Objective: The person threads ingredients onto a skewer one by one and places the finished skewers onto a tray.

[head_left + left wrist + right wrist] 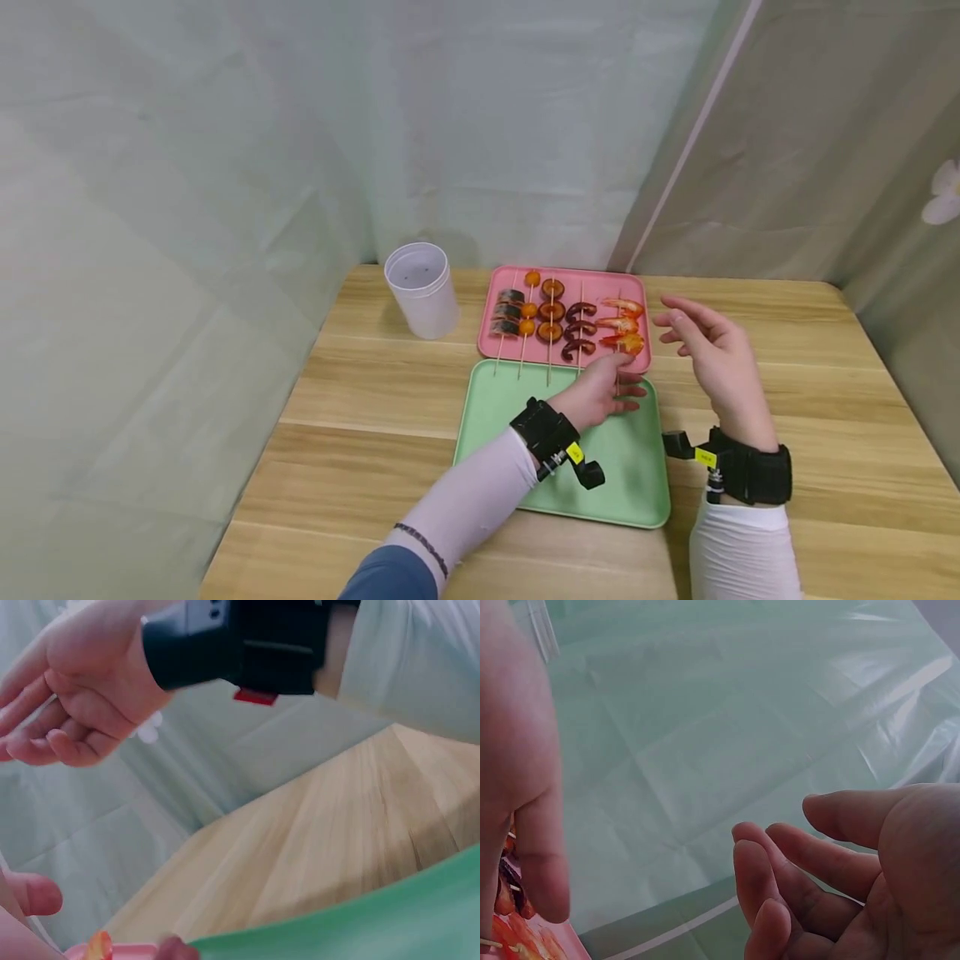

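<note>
My left hand (pixel 600 392) reaches over the far right part of a green tray (pixel 630 492), its thumb and fingers apart around the bare stick end of a shrimp skewer (pixel 621 323). In the left wrist view, its thumb (pixel 34 894) is well apart from a fingertip (pixel 177 949). To the right of the trays hovers my right hand (pixel 720 358), fingers loosely bent with nothing between them. The shrimp skewer lies at the right end of a pink tray (pixel 491 287), beside a skewer of small octopus-like tentacles (pixel 580 329).
Further left on the pink tray lie a mushroom skewer (pixel 551 311), an orange-ball skewer (pixel 528 310) and a skewer of dark-skinned rolls (pixel 507 311). Left of it stands a white plastic cup (pixel 431 304). The wooden table (pixel 352 392) meets hanging curtains (pixel 510 150) behind.
</note>
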`<state>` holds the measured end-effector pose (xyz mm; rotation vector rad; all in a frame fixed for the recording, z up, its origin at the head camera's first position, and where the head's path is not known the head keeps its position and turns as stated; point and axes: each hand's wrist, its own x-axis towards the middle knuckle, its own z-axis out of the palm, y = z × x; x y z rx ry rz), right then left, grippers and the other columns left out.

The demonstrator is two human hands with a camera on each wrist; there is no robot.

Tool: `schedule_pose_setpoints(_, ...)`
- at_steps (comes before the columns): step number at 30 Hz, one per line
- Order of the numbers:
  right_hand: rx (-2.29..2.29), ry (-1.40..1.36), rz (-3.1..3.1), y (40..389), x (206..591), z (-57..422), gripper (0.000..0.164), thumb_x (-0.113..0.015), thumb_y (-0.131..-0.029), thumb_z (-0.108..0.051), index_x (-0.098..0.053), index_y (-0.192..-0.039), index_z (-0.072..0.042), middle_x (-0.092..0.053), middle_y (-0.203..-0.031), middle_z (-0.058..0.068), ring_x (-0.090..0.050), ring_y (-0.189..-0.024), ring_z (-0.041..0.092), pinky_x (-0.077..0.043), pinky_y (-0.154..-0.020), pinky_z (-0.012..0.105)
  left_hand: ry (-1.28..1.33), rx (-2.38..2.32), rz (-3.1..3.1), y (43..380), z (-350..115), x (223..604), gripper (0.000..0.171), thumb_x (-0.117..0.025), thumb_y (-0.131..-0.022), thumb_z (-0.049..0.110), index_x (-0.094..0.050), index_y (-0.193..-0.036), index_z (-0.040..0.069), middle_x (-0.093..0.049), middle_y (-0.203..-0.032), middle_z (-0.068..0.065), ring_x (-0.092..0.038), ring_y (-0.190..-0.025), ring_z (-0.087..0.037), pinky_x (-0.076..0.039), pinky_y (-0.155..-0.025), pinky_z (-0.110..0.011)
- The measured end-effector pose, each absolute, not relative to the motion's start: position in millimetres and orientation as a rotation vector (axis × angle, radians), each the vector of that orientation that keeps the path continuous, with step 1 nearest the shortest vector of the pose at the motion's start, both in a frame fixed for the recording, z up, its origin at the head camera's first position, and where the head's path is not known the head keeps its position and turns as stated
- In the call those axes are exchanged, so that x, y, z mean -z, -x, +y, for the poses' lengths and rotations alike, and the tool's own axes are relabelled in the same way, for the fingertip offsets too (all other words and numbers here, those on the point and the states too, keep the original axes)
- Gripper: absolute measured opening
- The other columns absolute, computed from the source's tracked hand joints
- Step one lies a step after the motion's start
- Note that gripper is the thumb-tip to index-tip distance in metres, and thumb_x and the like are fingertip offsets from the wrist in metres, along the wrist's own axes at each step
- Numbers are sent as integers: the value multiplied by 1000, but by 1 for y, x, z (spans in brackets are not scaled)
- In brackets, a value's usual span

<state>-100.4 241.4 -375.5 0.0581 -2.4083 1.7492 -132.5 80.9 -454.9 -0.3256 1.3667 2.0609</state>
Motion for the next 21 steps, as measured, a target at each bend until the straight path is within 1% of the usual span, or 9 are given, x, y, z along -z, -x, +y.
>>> schedule_pose_setpoints(3, -1750, -47, -2411, 99, 377, 242, 48, -57, -112, -37, -61, -148, -5, -73, -113, -11, -70, -98, 16, -51, -76, 23, 315, -2026, 1356, 130, 78, 450, 40, -59, -108, 28, -63, -140, 4, -60, -102, -8, -63, -98, -27, -48, -106, -58)
schedule_pose_setpoints(5, -1743, -44, -2418, 98, 378, 244, 49, -57, -112, -37, -61, -149, -5, -73, -112, -12, -70, -97, 16, -52, -76, 22, 314, -2006, 1354, 126, 77, 445, 43, -61, -106, 28, -61, -142, 5, -59, -117, -13, -60, -115, -34, -40, -112, -64)
schedule_pose_setpoints(7, -1725, -43, -2430, 97, 380, 246, 49, -56, -113, -36, -60, -150, -4, -73, -112, -12, -69, -97, 15, -52, -76, 22, 295, -1993, 1341, 122, 77, 439, 49, -62, -104, 27, -57, -147, 5, -53, -141, -20, -49, -136, -42, -30, -117, -69)
schedule_pose_setpoints(9, -1712, -40, -2442, 96, 381, 249, 49, -56, -113, -36, -60, -150, -4, -74, -113, -8, -69, -96, 14, -52, -76, 21, 268, -1988, 1338, 117, 79, 433, 54, -63, -103, 26, -52, -152, 5, -37, -162, -23, -32, -151, -47, -20, -121, -71)
schedule_pose_setpoints(11, -1689, -42, -2461, 95, 381, 252, 49, -55, -113, -36, -59, -150, -4, -74, -116, -3, -69, -97, 14, -52, -76, 21, 233, -1992, 1350, 111, 80, 428, 56, -63, -103, 24, -50, -154, 5, -24, -171, -21, -18, -158, -47, -13, -122, -72)
schedule_pose_setpoints(12, -1680, -42, -2470, 95, 382, 253, 49, -55, -113, -36, -59, -150, -4, -74, -117, 0, -68, -97, 14, -52, -76, 22, 216, -1995, 1362, 108, 80, 426, 56, -63, -102, 24, -51, -154, 6, -24, -172, -19, -16, -159, -47, -11, -122, -71)
schedule_pose_setpoints(16, -1650, -57, -2511, 94, 385, 254, 49, -54, -114, -37, -59, -151, -6, -74, -122, 6, -68, -100, 17, -52, -76, 22, 52, -1963, 1467, 103, 59, 425, 54, -62, -105, 27, -53, -154, 8, -33, -168, -11, -22, -155, -44, -20, -123, -65)
schedule_pose_setpoints(19, -1601, -53, -2560, 95, 389, 259, 50, -53, -114, -38, -59, -152, -6, -72, -126, 10, -66, -104, 16, -51, -78, 20, -171, -1877, 1634, 108, 16, 425, 52, -55, -110, 28, -49, -157, 6, -44, -162, -14, -38, -148, -41, -35, -119, -59)
schedule_pose_setpoints(21, -1523, -53, -2628, 98, 391, 266, 52, -52, -114, -40, -57, -153, -5, -69, -133, 16, -64, -113, 23, -52, -84, 27, -314, -1783, 1830, 116, -23, 425, 48, -50, -112, 26, -50, -155, 3, -53, -154, -18, -50, -141, -40, -44, -113, -57)
